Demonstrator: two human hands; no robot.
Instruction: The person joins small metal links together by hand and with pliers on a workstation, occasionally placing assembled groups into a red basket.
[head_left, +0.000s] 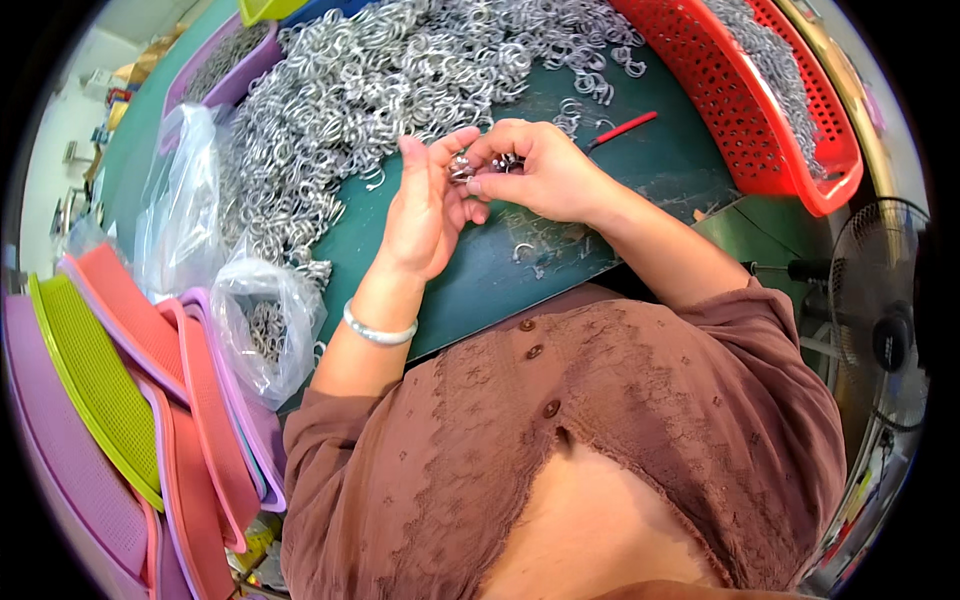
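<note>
Both hands meet above the green tabletop (365, 250), just in front of a large heap of small silvery metal rings (390, 70). In my left hand (425, 210), palm turned up, a few shiny metal rings (460, 168) lie against the curled fingers. My right hand (545, 170) pinches at these rings with thumb and forefinger; more dark, shiny metal (508, 161) shows under its fingers. The exact shape of the held pieces is partly hidden. Several loose rings (525, 252) are scattered on the table below my right hand.
A thin red-handled tool (625, 128) lies right of the heap. At the far right stands a red perforated basket (700, 80) of metal parts, with a fan (885, 300) nearer. On the left are clear plastic bags (185, 210), stacked coloured baskets (95, 380) and a filled purple basket (262, 50).
</note>
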